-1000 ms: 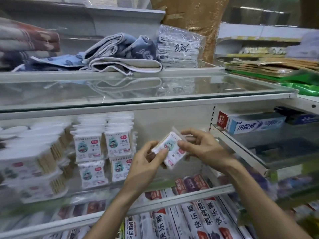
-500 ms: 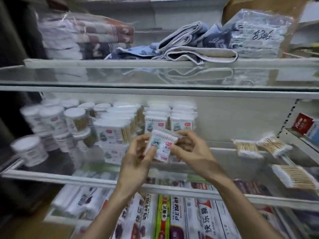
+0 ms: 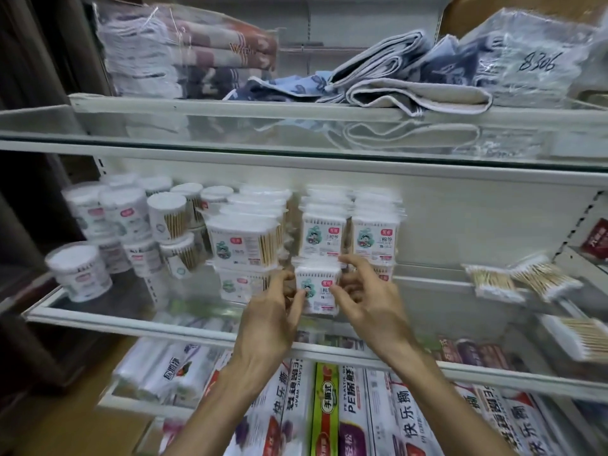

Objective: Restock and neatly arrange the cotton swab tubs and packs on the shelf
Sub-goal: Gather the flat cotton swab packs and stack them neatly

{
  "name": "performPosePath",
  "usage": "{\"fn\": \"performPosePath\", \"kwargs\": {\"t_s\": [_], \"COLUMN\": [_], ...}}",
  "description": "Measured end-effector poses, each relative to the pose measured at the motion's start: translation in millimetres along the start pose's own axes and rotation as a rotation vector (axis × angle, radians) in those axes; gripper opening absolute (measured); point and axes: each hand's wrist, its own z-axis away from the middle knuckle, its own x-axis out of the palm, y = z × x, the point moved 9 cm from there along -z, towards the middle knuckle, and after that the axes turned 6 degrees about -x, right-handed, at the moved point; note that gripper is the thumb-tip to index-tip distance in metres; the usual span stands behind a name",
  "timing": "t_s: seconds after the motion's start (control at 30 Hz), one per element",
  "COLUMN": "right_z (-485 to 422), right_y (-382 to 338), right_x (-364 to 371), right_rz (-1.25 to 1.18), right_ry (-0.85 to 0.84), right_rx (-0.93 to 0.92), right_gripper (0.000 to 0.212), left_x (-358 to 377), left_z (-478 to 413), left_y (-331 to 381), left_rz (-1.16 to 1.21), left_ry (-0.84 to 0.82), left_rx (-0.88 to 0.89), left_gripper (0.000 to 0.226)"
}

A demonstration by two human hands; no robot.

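Since the glass shelf (image 3: 131, 326) carries everything, read it first. Round tubs (image 3: 125, 218) crowd its left end, stacked swab packs (image 3: 324, 236) stand along the back near the middle, and loose bagged swabs (image 3: 490, 279) lie toward the right end.

You have a single swab pack (image 3: 317, 292) held upright over the middle of the shelf, just in front of the stacks and level with their lower row. Your left hand (image 3: 266, 324) pinches its left edge between thumb and fingertips. Your right hand (image 3: 371, 304) pinches the right edge near the upper corner, with the spare fingers loosely spread.

Expect the pack to be very light, with thin clear plastic and a glossy label (probably slippery, and likely to flex if you squeeze the broad faces). The narrow side edges look like the best hold, with gentle pressure only. The stacks behind look easy to tip, so a nudge while you seat this one could bring them down.
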Motion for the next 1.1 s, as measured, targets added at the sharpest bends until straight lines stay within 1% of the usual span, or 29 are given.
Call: {"fn": "performPosePath", "kwargs": {"t_s": [0.07,0.17,0.23,0.3,0.37,0.4,0.47,0.53,0.57,0.63,0.73,0.8,0.87,0.93,1.03,1.1], "right_z": [-0.2,1.6,2.9,3.5,4.5,5.9,10.4,15.4,17.9,22.4,30.5,31.7,27.9,23.9,17.0,12.6], "right_y": [1.2,3.3,2.9,1.1,-3.8,-7.1,-12.8,-14.0,-10.4,9.5,51.1,81.2,108.0,126.2,140.0,142.2], "right_x": [2.5,4.3,2.2,-6.1,-23.3,-34.9,-60.4,-88.3,-103.3,-135.4,-182.5,-202.9,-211.2,-215.9,-219.8,-219.5], "right_rz": [0.022,0.048,0.04,0.058,0.136,0.179,0.245,0.33,0.368,0.419,0.54,0.667,0.788,0.824,0.769,0.731], "right_ry": [-0.017,-0.058,-0.071,-0.05,0.028,0.088,0.204,0.295,0.325,0.358,0.38,0.294,0.122,-0.012,-0.101,-0.127], "right_rx": [0.012,0.038,0.038,0.024,-0.029,-0.067,-0.151,-0.231,-0.24,-0.176,0.003,0.13,0.226,0.288,0.302,0.274], "right_gripper": [0.046,0.047,0.048,0.047,0.043,0.04,0.032,0.022,0.017,0.014,0.022,0.031,0.042,0.048,0.047,0.04], "left_x": [2.4,5.4,3.7,-0.4,-5.6,-6.5,-4.3,4.4,11.5,33.5,68.9,92.6,109.7,121.6,135.4,142.8], "left_z": [-1.0,-1.1,0.3,2.1,3.7,4.2,5.2,6.8,7.2,8.4,7.6,7.1,8.1,9.5,8.3,7.3], "left_y": [4.4,4.0,5.7,11.9,22.2,28.7,47.5,68.1,77.8,94.7,115.2,127.7,143.3,156.8,166.5,169.1], "left_rz": [-0.059,-0.129,-0.152,-0.17,-0.155,-0.112,0.017,0.198,0.311,0.497,0.57,0.608,0.637,0.663,0.698,0.683], "left_ry": [-0.003,-0.036,-0.03,-0.002,0.036,0.038,0.01,-0.05,-0.091,-0.199,-0.273,-0.336,-0.388,-0.436,-0.492,-0.507], "left_rx": [0.034,0.032,0.045,0.069,0.091,0.109,0.171,0.209,0.205,0.171,0.148,0.1,0.11,0.133,0.119,0.103], "left_gripper": [0.027,0.029,0.032,0.038,0.045,0.046,0.04,0.025,0.017,0.01,0.01,0.012,0.014,0.013,0.009,0.008]}}
